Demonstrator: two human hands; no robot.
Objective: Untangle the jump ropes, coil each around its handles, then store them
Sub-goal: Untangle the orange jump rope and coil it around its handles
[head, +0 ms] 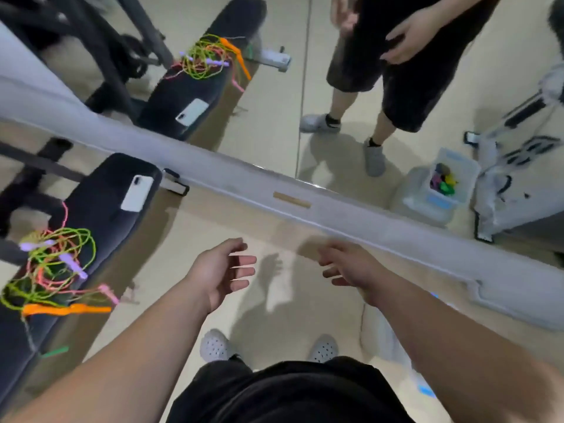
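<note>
Fingers (pixel 244 271): loosely spread on left hand (pixel 219 270) and right hand (pixel 351 267) alike; nothing held; both raised over floor (pixel 213 215), ahead of the body.

Mirror (pixel 366 87): 1, along the wall; reflections not counted again below.

Bench (pixel 91 209): 1, dark, padded, far left; long axis running from near edge toward mirror.

Box (pixel 427 203): 1, clear, seen in mirror only, coloured items inside; probably the store.

Ropes (pixel 52 270): 1 tangle, on near half of bench, drawn out along its length. Left of left hand and well apart from it; right hand farther still, across the body. Next move, as judged: turn left, reach with left hand first. Cord colours at least 3 (yellow-green, pink, orange); exact rope count not tellable. None coiled, none stored.

Phone (pixel 137 193): 1, white, on bench beyond tangle.

Handles in view: lilac handles (pixel 73 267) 2; orange handles (pixel 67 309) apparently 2, end to end; pink handle (pixel 110 293) 1; green handle (pixel 55 351) 1.
</note>
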